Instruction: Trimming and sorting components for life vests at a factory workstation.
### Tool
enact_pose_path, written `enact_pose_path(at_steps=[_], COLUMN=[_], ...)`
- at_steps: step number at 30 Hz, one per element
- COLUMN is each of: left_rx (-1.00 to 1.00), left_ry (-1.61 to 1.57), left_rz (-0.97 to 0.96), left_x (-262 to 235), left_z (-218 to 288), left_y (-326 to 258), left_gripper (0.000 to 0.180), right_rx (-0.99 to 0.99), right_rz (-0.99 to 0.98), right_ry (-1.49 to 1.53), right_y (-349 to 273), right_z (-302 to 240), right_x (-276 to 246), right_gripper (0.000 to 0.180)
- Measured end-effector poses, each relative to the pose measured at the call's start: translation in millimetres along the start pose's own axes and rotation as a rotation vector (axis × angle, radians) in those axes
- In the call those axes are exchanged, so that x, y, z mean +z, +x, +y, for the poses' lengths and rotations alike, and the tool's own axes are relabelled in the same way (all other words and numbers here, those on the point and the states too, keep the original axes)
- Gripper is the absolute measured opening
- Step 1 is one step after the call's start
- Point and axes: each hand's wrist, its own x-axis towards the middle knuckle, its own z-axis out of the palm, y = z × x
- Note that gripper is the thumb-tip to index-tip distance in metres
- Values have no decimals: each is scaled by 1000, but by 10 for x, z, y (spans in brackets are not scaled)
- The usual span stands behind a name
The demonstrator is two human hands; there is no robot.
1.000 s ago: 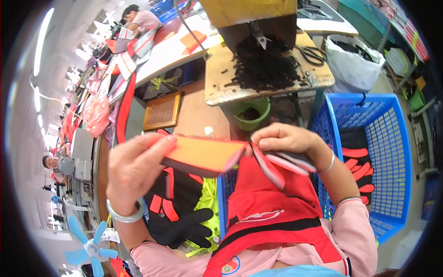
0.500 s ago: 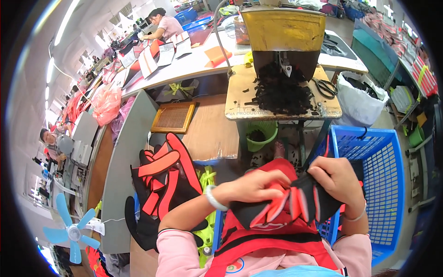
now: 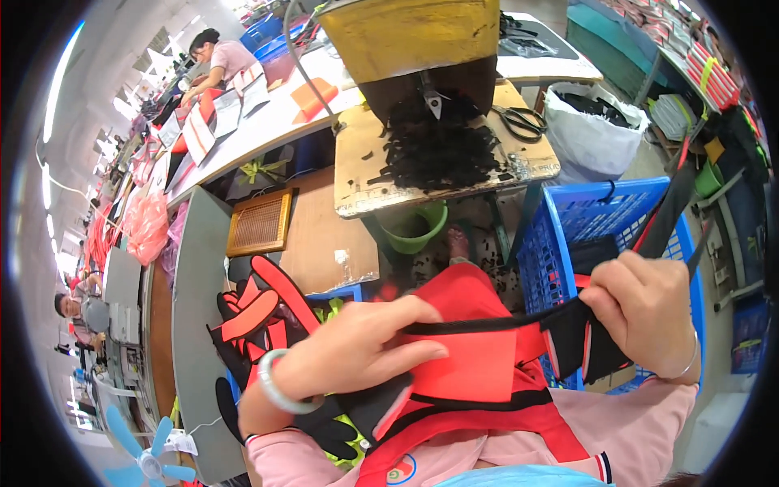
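Note:
A black and bright orange-red fabric strip (image 3: 477,365) is stretched across my lap between both hands. My left hand (image 3: 365,349) grips its left part, thumb and fingers closed over the black edge. Black folds hang below that hand. On the right, my right hand (image 3: 645,312) is closed on the strip's other part, where black and red sections bunch up. A long black band with a red edge (image 3: 669,203) rises beyond the right hand; whether it joins the strip I cannot tell. Under the strip lies a red apron (image 3: 454,304).
A blue crate (image 3: 604,195) stands at my right. Ahead, a wooden machine table (image 3: 357,191) bears black scraps (image 3: 442,150) and scissors (image 3: 521,122). A white sack (image 3: 588,146) stands beyond. Black-and-red pieces (image 3: 251,316) lie at left, near a blue fan (image 3: 150,464).
My hands have moved apart, spreading the bunched fabric into a stretched strip. The black band now rises at the right. The view has shifted, so the table sits farther left.

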Motion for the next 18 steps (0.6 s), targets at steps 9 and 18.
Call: enact_pose_path(at_steps=[9,18], left_rx=[23,-175], left_ry=[470,258], left_rz=[365,253], left_x=[-622,-917], left_z=[-680,-1397], left_y=[1029,1637], left_gripper=[30,35], right_rx=[-31,-77], right_rz=[211,145], right_ry=[-251,-210], right_y=[1218,1812], right_z=[707,1125], right_x=[1043,1699], right_gripper=[35,37])
